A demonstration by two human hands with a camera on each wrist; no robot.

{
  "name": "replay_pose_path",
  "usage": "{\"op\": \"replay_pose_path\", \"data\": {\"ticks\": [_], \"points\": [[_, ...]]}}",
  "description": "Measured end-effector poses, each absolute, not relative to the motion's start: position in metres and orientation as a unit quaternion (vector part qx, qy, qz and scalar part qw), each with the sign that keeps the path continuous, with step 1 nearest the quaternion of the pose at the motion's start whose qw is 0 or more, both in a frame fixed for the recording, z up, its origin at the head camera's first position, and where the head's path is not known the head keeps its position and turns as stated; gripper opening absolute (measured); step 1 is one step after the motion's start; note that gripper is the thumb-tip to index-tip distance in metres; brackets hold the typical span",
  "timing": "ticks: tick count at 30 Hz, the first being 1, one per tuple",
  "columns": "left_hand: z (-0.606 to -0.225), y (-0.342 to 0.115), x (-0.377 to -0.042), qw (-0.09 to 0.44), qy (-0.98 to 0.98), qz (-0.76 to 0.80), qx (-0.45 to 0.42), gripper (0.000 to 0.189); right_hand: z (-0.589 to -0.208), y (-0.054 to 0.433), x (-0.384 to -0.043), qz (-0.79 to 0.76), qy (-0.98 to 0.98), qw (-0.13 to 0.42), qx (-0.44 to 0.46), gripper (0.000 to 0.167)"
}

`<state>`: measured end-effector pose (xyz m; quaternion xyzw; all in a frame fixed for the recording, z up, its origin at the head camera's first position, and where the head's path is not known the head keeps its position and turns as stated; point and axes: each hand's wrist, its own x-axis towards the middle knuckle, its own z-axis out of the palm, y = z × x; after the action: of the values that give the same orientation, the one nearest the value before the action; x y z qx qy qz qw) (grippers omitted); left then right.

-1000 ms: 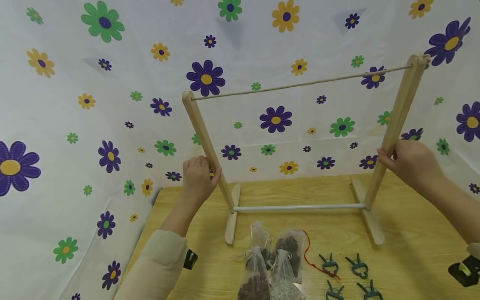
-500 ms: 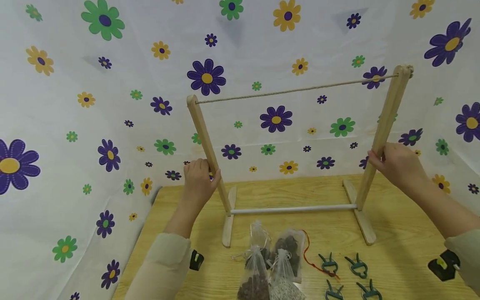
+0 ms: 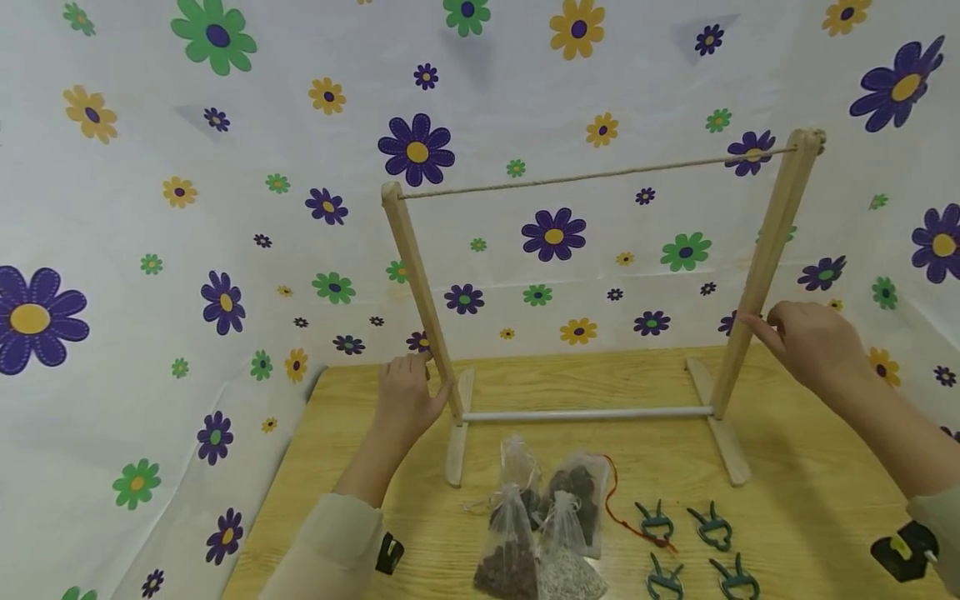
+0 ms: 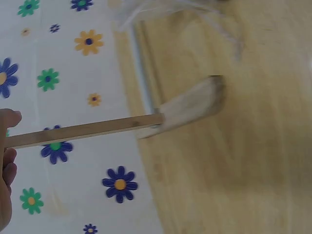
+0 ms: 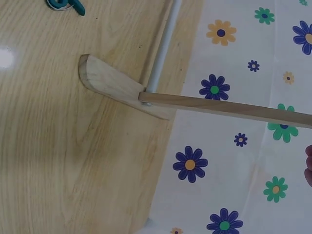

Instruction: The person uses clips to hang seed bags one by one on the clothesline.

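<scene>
A wooden stand [image 3: 765, 250] has two upright posts with crosswise feet, a twine line [image 3: 592, 176] strung between the tops and a white rod [image 3: 592, 413] low down. My left hand [image 3: 405, 396] is at the lower part of the left post [image 3: 422, 292]; in the left wrist view thumb and fingers lie loosely on either side of that post. Beside the right post, my right hand [image 3: 817, 342] has its thumb close to the wood. Its fingertips [image 5: 309, 168] show apart from the post in the right wrist view. Whether the thumb still touches is hard to tell.
Several drawstring mesh bags [image 3: 506, 567] with dark and pale contents lie in front of the stand. A red cord [image 3: 622, 521] trails from one. Several green clips [image 3: 712, 527] lie to their right. A flower-print cloth [image 3: 480, 108] hangs behind the wooden table [image 3: 825, 467].
The stand's right side shifted left, then stayed put. My left hand has slid down its post. My right hand first moved left with its post, then loosened and drew slightly away.
</scene>
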<state>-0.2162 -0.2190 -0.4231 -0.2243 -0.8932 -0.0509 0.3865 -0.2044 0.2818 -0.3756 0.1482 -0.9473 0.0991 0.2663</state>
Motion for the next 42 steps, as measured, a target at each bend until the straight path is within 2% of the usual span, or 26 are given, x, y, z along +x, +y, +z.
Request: {"op": "replay_pose_path", "data": {"ticks": [6, 11, 14, 17, 20, 22, 27, 29, 30, 32, 35, 37, 39, 42], "points": [[-0.45, -0.233, -0.2, 0.361, -0.89, 0.009, -0.279, 0.044, -0.387, 0.286, -0.197, 0.083, -0.947, 0.261, 0.166, 0.05], [-0.46, -0.22, -0.186, 0.321, -0.893, 0.03, -0.313, 0.039, -0.398, 0.284, -0.188, 0.037, -0.926, 0.308, 0.214, 0.073], [-0.465, -0.204, -0.175, 0.251, -0.919, 0.005, -0.304, 0.035, -0.406, 0.278, -0.183, 0.014, -0.904, 0.346, 0.249, 0.072], [-0.472, -0.186, -0.162, 0.148, -0.94, -0.032, -0.305, 0.03, -0.415, 0.272, -0.177, 0.001, -0.881, 0.377, 0.287, 0.065], [-0.482, -0.172, -0.153, 0.055, -0.939, -0.075, -0.332, 0.027, -0.424, 0.269, -0.173, 0.003, -0.86, 0.399, 0.317, 0.065], [-0.489, -0.165, -0.147, 0.016, -0.931, -0.099, -0.351, 0.026, -0.429, 0.268, -0.172, 0.01, -0.85, 0.409, 0.333, 0.066], [-0.498, -0.15, -0.135, 0.041, -0.911, -0.128, -0.39, 0.022, -0.443, 0.264, -0.167, 0.016, -0.84, 0.408, 0.358, 0.066], [-0.498, -0.142, -0.13, 0.026, -0.909, -0.146, -0.389, 0.025, -0.447, 0.262, -0.163, 0.014, -0.863, 0.367, 0.348, 0.067], [-0.498, -0.139, -0.128, -0.002, -0.91, -0.16, -0.382, 0.028, -0.449, 0.26, -0.16, 0.008, -0.878, 0.338, 0.338, 0.068], [-0.499, -0.131, -0.126, -0.067, -0.914, -0.181, -0.358, 0.034, -0.452, 0.257, -0.154, 0.005, -0.917, 0.251, 0.31, 0.068], [-0.501, -0.123, -0.124, -0.147, -0.916, -0.199, -0.316, 0.039, -0.454, 0.251, -0.15, -0.005, -0.959, 0.13, 0.253, 0.061], [-0.502, -0.119, -0.124, -0.161, -0.919, -0.195, -0.304, 0.041, -0.456, 0.248, -0.148, -0.012, -0.97, 0.078, 0.228, 0.053], [-0.503, -0.118, -0.123, -0.163, -0.922, -0.189, -0.298, 0.044, -0.459, 0.244, -0.148, -0.019, -0.974, 0.049, 0.222, 0.048], [-0.503, -0.116, -0.123, -0.157, -0.921, -0.19, -0.303, 0.045, -0.465, 0.239, -0.146, -0.021, -0.974, -0.003, 0.224, 0.047]]}}
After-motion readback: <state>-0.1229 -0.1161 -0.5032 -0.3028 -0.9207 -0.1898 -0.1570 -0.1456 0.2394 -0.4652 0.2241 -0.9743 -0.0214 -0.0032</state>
